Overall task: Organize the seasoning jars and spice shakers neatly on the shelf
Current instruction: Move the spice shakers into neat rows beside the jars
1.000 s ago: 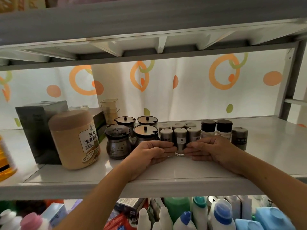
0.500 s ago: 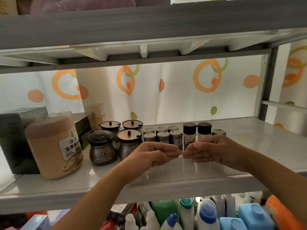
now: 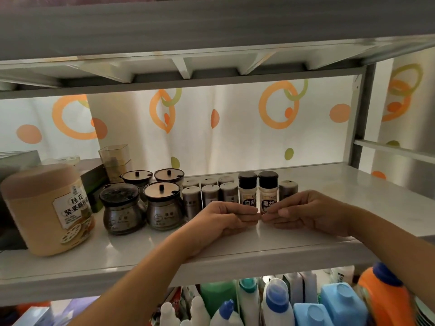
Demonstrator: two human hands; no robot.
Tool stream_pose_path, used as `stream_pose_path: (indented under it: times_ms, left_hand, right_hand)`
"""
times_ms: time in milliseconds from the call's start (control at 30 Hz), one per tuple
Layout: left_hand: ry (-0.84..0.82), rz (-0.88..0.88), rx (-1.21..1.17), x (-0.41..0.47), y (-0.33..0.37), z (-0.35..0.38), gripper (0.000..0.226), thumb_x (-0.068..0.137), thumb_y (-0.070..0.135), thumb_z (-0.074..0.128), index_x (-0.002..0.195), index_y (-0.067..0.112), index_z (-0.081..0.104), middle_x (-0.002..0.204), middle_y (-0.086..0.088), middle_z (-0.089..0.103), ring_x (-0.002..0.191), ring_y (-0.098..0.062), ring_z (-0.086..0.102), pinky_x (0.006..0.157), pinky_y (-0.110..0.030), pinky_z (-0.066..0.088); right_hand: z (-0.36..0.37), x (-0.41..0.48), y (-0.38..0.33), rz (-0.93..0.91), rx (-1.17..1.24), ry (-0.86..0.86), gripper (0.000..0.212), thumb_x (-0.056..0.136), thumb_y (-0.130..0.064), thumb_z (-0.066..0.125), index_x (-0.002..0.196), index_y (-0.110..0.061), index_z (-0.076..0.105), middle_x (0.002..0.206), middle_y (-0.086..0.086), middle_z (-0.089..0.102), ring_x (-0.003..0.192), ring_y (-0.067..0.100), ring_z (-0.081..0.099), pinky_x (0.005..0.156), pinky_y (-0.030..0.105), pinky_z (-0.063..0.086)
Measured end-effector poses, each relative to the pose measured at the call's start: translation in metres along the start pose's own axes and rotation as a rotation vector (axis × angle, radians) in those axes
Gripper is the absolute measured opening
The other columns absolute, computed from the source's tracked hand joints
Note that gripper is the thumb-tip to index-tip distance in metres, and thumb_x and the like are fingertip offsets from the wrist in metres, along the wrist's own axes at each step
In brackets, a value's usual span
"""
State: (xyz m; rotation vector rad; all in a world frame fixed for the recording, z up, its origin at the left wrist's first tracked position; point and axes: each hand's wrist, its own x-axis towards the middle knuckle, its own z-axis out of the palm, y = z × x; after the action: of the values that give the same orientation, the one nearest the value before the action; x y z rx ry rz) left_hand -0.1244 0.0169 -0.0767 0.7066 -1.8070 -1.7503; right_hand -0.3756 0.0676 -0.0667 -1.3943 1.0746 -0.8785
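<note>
On the white shelf (image 3: 353, 198) stand several round glass seasoning jars (image 3: 163, 204) with dark lids, grouped left of centre. To their right, several grey spice shakers (image 3: 210, 194) line up in two rows. Two black-capped pepper bottles (image 3: 247, 191) come after them, then one more grey shaker (image 3: 288, 188). My left hand (image 3: 226, 218) and my right hand (image 3: 308, 211) hover just in front of the pepper bottles. Their straight fingers point at each other with the tips almost touching. Neither hand holds anything. The lower parts of the shakers are hidden behind the hands.
A large tan tub (image 3: 47, 208) and dark boxes (image 3: 18, 161) fill the shelf's left end, with a clear plastic container (image 3: 115, 158) behind the jars. The upper shelf (image 3: 211, 27) hangs low overhead. A grey post (image 3: 362, 114) stands at right. Detergent bottles (image 3: 277, 302) crowd the level below.
Both hands were pressed against the front shakers a second ago. They have come off them and drawn slightly toward the shelf's front edge, and the shakers now stand further back.
</note>
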Motion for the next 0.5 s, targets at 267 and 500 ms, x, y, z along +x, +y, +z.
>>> stream_pose_path:
  times_ms: [267,500]
  left_hand:
    - [0.023,0.021,-0.017,0.008,-0.004,-0.002,0.041,0.09,-0.012,0.042,0.124,0.002,0.061,0.123,-0.013,0.066,0.118,-0.018,0.062,0.102,-0.027,0.047]
    - [0.027,0.033,-0.031,0.012,-0.005,-0.004,0.04,0.09,-0.012,0.042,0.123,0.001,0.06,0.123,-0.016,0.066,0.117,-0.022,0.062,0.101,-0.027,0.048]
  right_hand:
    - [-0.008,0.008,0.003,0.014,0.109,-0.019,0.048,0.073,-0.006,0.069,0.118,0.008,0.063,0.124,0.026,0.063,0.118,0.035,0.061,0.096,0.037,0.053]
    - [-0.009,0.016,0.004,0.007,0.116,-0.002,0.042,0.071,-0.005,0.07,0.111,0.006,0.068,0.121,0.026,0.065,0.116,0.036,0.062,0.096,0.039,0.052]
